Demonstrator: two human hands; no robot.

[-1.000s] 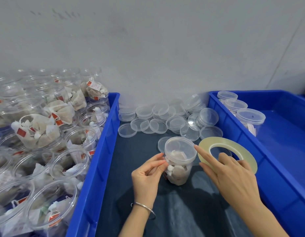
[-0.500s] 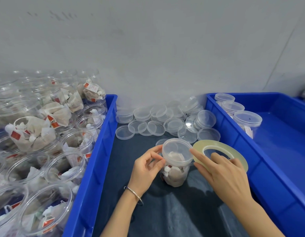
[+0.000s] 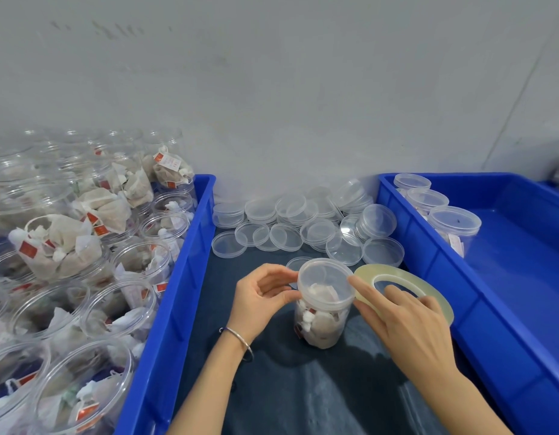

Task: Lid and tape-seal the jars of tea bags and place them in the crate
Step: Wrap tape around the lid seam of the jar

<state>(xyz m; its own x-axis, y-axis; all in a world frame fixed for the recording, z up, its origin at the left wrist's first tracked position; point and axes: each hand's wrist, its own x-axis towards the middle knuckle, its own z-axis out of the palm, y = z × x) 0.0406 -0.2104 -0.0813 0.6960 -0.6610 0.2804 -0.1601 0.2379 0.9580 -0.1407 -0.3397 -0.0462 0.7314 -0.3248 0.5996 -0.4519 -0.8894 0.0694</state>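
Left hand [image 3: 259, 301] pinches the lidded jar [image 3: 323, 306] at its rim, right hand [image 3: 406, 321] clamps the tape roll [image 3: 403, 290] just beside: light, slick thin plastic, best gripped round the wall under the lid.

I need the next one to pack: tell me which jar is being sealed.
The lidded jar on the dark mat between both hands, tape roll against its rim; the others sit in crates.

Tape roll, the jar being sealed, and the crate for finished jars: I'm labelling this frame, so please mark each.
Tape roll [image 3: 435, 296]: head view, on its flat far-right side.
Jar being sealed [image 3: 319, 328]: head view, on its clear wall.
Crate [image 3: 428, 255]: head view, on its near blue wall.
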